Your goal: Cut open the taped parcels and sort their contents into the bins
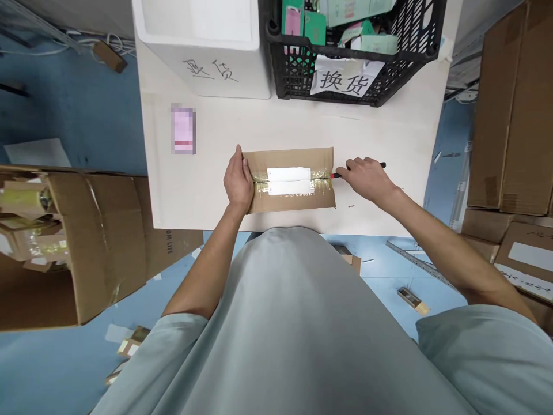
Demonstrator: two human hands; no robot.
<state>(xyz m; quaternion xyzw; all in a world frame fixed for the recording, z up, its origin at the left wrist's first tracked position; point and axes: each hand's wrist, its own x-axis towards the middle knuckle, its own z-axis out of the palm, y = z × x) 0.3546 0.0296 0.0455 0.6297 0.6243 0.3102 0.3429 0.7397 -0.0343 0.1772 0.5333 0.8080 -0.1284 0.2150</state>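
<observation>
- Both hands are on the job: the left hand (240, 180) lies fairly straight-fingered along the left end of a taped cardboard parcel (290, 160), bracing it rather than wrapping round it.
- Over on the right, the right hand (367, 178) has its grip closed around a slim red-and-black tool, apparently a cutter (335, 175), its tip right at the parcel's right edge.
- The parcel sits near the front edge of the tabletop (389, 132), its seam running between the hands through clear tape (320, 174) and white label (289, 174).
- Good technique here, I'd say: a shallow blade following the seam, firm bracing, left fingers well off the cutting line; too deep could nick whatever's inside.
- To the containers! The black plastic crate (298, 86) wears a handwritten paper sign (345, 76) and holds green boxes (314, 27).
- Beside it, a white foam box (216, 52) with handwriting across its front.
- Down left, a large open carton (108, 225) holds taped parcels (45, 242).
</observation>
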